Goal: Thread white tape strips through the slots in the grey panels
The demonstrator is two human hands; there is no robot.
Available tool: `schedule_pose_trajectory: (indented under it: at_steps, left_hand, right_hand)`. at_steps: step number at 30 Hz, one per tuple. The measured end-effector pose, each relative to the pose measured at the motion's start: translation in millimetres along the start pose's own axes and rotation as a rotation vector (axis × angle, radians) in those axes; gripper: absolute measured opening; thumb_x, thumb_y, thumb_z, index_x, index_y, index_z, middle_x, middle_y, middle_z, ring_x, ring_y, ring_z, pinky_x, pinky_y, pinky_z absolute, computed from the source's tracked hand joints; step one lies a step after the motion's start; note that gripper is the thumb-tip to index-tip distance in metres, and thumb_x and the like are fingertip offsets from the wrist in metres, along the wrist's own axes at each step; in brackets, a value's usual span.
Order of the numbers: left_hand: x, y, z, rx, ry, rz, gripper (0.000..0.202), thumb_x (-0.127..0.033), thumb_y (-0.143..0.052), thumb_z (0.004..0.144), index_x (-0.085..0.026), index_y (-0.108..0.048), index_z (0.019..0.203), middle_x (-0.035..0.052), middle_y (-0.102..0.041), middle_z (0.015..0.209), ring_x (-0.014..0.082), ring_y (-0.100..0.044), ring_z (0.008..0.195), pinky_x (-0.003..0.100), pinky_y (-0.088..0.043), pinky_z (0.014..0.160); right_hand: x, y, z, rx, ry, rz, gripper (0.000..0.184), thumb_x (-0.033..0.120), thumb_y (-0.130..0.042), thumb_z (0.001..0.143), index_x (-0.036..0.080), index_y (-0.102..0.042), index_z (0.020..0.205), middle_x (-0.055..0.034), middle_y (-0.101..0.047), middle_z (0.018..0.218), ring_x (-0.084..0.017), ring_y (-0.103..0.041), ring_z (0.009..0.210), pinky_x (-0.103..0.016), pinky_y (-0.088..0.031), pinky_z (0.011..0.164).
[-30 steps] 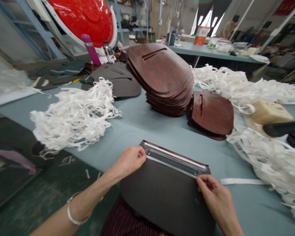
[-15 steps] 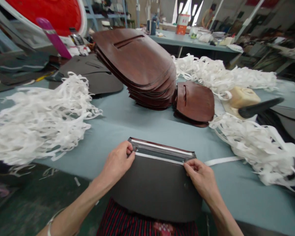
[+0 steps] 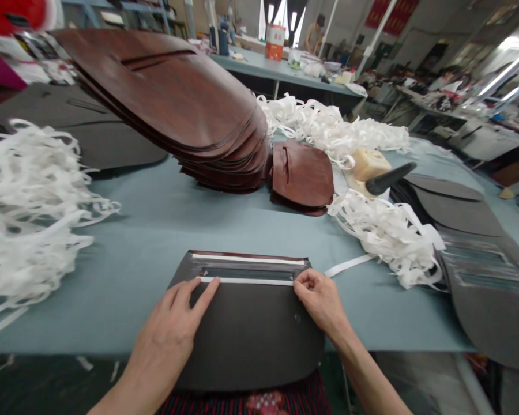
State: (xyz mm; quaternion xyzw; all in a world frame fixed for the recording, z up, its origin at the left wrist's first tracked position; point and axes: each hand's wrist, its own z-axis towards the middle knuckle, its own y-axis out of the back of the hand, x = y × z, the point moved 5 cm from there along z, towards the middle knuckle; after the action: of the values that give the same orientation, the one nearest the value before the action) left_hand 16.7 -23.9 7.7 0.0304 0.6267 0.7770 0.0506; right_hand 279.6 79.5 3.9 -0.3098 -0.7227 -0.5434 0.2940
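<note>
A dark grey panel lies at the table's front edge, its rounded lower end reaching over the edge. Near its top runs a long slot, with one white tape strip along the lower side and another white strip along the folded upper edge. My left hand rests on the panel, fingers stretched, index fingertip and thumb at the lower strip's left end. At that strip's right end, my right hand has thumb and finger pinched together on the tape.
Brown leather pieces form a tall stack, beside a smaller brown stack. Tangled white tape lies left and right. A black-handled tool rests by a yellowish block. More grey panels lie at right.
My left hand has gone from a pinch at the strip's left end to lying with fingers stretched over it. My right hand stays at the right end. The view has swung right.
</note>
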Motion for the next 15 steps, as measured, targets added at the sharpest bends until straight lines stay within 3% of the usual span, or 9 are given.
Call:
schedule_pose_trajectory:
  at_steps: [3, 6, 15]
  left_hand:
    - [-5, -1.5, 1, 0.026, -0.008, 0.071, 0.073, 0.003, -0.035, 0.078, -0.031, -0.036, 0.142, 0.0136, -0.054, 0.115, 0.0305, -0.051, 0.104, 0.045, -0.050, 0.088]
    - [-12, 0.5, 6, 0.046, -0.023, 0.156, 0.068, 0.001, -0.039, 0.080, -0.033, -0.041, 0.139, 0.0150, -0.054, 0.113, 0.0313, -0.051, 0.100, 0.045, -0.051, 0.084]
    - [-21, 8.0, 10, 0.128, -0.013, 0.235, 0.066, -0.001, -0.045, 0.082, -0.032, -0.039, 0.140, 0.0158, -0.052, 0.114, 0.0321, -0.050, 0.103, 0.042, -0.049, 0.082]
  right_hand:
    - [-2, 1, 1, 0.023, -0.014, 0.038, 0.015, 0.030, -0.052, 0.073, 0.019, -0.056, 0.064, 0.0045, -0.051, 0.052, -0.010, -0.044, 0.048, -0.020, -0.029, 0.046]
    - [-1, 1, 1, -0.001, -0.014, 0.017, 0.013, 0.029, -0.053, 0.072, 0.019, -0.056, 0.064, 0.0047, -0.051, 0.051, -0.010, -0.044, 0.049, -0.020, -0.029, 0.047]
    - [8, 0, 1, -0.061, -0.037, -0.277, 0.011, 0.022, -0.053, 0.073, 0.020, -0.054, 0.062, 0.0036, -0.057, 0.055, -0.012, -0.052, 0.054, -0.022, -0.030, 0.052]
